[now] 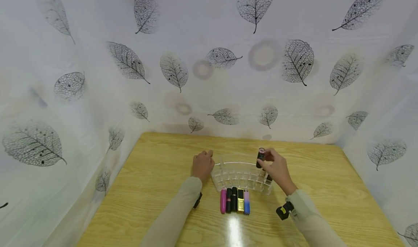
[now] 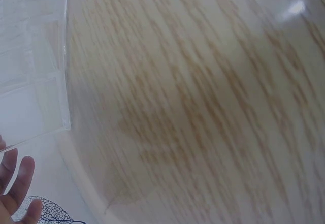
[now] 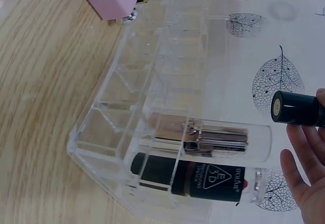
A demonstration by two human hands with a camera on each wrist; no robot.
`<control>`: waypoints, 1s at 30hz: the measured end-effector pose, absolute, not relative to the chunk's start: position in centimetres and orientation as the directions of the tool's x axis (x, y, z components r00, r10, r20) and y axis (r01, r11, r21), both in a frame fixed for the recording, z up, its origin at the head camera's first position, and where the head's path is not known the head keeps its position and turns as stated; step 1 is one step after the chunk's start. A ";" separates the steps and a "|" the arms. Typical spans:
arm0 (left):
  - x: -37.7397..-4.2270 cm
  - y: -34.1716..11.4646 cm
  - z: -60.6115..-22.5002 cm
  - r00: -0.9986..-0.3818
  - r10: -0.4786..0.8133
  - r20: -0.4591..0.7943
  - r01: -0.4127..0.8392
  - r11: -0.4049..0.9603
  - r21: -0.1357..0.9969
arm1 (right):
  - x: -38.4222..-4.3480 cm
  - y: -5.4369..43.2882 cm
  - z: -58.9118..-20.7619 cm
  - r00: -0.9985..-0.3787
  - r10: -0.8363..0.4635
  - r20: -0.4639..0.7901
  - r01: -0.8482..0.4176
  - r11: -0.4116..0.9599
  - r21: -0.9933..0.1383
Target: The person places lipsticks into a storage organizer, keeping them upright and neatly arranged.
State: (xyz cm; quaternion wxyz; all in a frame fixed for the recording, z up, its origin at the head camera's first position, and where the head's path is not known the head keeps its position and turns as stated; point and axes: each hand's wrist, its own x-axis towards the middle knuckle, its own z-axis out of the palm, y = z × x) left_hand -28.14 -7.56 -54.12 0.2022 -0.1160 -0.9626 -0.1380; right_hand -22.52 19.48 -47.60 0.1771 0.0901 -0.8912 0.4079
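Note:
My right hand (image 1: 278, 169) pinches a dark, short lipstick tube (image 1: 260, 160) between thumb and fingers, above the back right of a clear, curved lipstick organizer (image 1: 228, 178). The right wrist view shows the black end of this lipstick (image 3: 294, 108) with a round gold label, apart from the organizer. Two tubes stand in the organizer's right-end compartments: a metallic lipstick (image 3: 218, 140) with a clear cap and a black lipstick (image 3: 216, 181) with white lettering. At the organizer's left end is my left hand (image 1: 203, 164), fingers loosely bent, a fingertip right at the clear edge in the left wrist view.
In front of the organizer several tubes lie in a row: a magenta tube (image 1: 223, 201), black ones (image 1: 234, 199), a gold-and-black one (image 1: 240, 201) and a pink-to-blue one (image 1: 246, 202). The wood-grain table (image 1: 163, 149) meets white leaf-print sheeting (image 1: 222, 90) behind and at both sides.

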 end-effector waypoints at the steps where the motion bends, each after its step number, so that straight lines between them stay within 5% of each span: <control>1: -28.1 -7.6 -54.2 -0.891 0.168 0.421 0.278 0.936 0.215 | -22.6 19.5 -47.8 -0.925 -0.021 0.380 -0.302 0.650 -0.697; 30: -28.4 -7.7 -54.7 -0.888 0.175 0.426 0.287 0.934 0.213 | -22.9 19.6 -50.7 -0.984 -0.058 0.171 -0.156 0.751 -0.641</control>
